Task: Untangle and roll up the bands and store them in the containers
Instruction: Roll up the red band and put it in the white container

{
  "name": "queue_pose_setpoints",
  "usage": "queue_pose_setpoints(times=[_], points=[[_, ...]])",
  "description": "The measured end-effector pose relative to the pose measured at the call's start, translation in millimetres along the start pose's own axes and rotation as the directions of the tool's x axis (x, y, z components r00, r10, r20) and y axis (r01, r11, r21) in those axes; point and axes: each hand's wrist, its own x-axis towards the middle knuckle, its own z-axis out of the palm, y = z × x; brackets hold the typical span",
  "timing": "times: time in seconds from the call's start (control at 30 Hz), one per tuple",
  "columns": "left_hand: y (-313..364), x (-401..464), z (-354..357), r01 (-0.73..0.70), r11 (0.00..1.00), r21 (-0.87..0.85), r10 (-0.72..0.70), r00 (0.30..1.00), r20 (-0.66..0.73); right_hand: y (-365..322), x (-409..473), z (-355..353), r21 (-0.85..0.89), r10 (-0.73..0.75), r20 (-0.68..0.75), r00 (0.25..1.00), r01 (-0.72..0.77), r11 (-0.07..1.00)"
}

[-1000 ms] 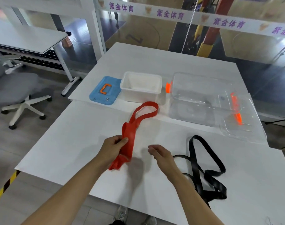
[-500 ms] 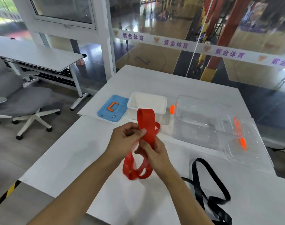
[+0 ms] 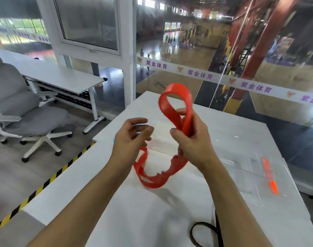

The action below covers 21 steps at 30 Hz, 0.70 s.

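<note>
My right hand (image 3: 193,139) grips the red band (image 3: 175,104) at chest height, with one loop standing up above its fingers. The rest of the band sags in a crumpled U below both hands, over the white table (image 3: 102,189). Its left end runs up behind the curled fingers of my left hand (image 3: 130,138), which seems to hold it there. A black band (image 3: 203,232) lies on the table at the bottom edge, partly cut off. The white bin (image 3: 162,141) is mostly hidden behind my hands. The clear container (image 3: 244,168) with an orange latch (image 3: 269,175) sits to the right.
A sliver of a blue lid (image 3: 139,124) shows between my left fingers. A grey office chair (image 3: 27,114) and a second desk (image 3: 63,77) stand to the left, past the table's yellow-black striped floor edge. A glass wall runs behind the table.
The view has tilted up and both hands have risen. My right hand took over the band's upper loop, and my left hand moved away to the left, opening a sagging stretch between them.
</note>
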Motion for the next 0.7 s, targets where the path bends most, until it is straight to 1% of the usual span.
queue_pose_setpoints(times=[0.07, 0.13, 0.2, 0.23, 0.3, 0.37, 0.43, 0.5, 0.57, 0.63, 0.7], points=[[-1.0, 5.8, -10.2, 0.015, 1.0, -0.018, -0.015, 0.999, -0.028, -5.9, 3.2, -9.5, 0.056, -0.025, -0.005, 1.0, 0.026, 0.998], [-1.5, 9.3, -17.8, -0.007, 1.0, -0.012, 0.007, 1.0, -0.009, -15.7, 5.9, -18.7, 0.09, -0.072, 0.025, 0.997, 0.069, 0.994], [-2.1, 10.6, -20.1, -0.027, 1.0, -0.005, 0.027, 0.999, 0.017, -28.8, 8.0, -26.3, 0.169, -0.119, 0.069, 0.99, 0.106, 0.98], [-3.0, 10.8, -19.8, -0.031, 1.0, -0.002, 0.031, 0.999, 0.029, -35.1, 9.6, -30.2, 0.203, -0.129, 0.083, 0.988, 0.11, 0.973], [-5.7, 10.4, -18.5, -0.031, 1.0, 0.004, 0.031, 0.998, 0.05, -41.6, 16.4, -38.6, 0.215, -0.112, 0.114, 0.987, 0.086, 0.973], [-9.7, 9.9, -17.5, -0.016, 1.0, -0.003, 0.016, 0.998, 0.053, -36.8, 25.8, -42.6, 0.133, -0.063, 0.2, 0.978, 0.037, 0.99], [-14.9, 8.9, -18.1, -0.004, 1.0, -0.001, 0.004, 0.999, 0.052, -19.4, 31.0, -38.2, -0.039, 0.05, 0.287, 0.957, -0.04, 0.998], [-19.9, 8.5, -18.7, -0.015, 0.999, 0.039, 0.013, 0.999, 0.053, 4.7, 28.5, -29.6, -0.216, 0.174, 0.326, 0.929, -0.107, 0.971], [-23.9, 8.5, -20.3, -0.052, 0.987, 0.153, 0.04, 0.996, 0.079, 30.5, 20.2, -21.3, -0.315, 0.268, 0.375, 0.887, -0.15, 0.937], [-25.3, 7.9, -21.5, -0.122, 0.951, 0.285, 0.084, 0.987, 0.14, 51.9, 11.4, -15.6, -0.359, 0.35, 0.427, 0.834, -0.199, 0.912], [-25.0, 5.4, -20.3, -0.221, 0.877, 0.427, 0.108, 0.956, 0.274, 64.5, 4.9, -11.5, -0.392, 0.414, 0.471, 0.779, -0.235, 0.889]])
